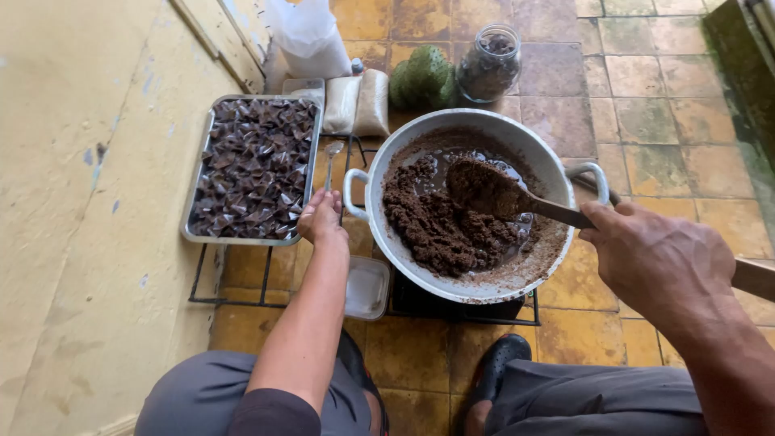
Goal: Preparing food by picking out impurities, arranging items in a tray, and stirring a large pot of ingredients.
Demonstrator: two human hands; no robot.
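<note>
Head | right hand (658,262) grips wooden spoon (500,196); dark, wet, crumbly paste (440,230) | left hand (320,216) loose, empty

Glass jar (488,64) and green fruit (422,78) stand near 2 pale bags (356,103).

A pan (557,173) is set on a rack (242,300), with a tray (195,214) to its left and a spoon (332,153) laid between them; a jar (488,63) and bags (355,103) are placed behind, a tub (367,287) below the rim
</note>
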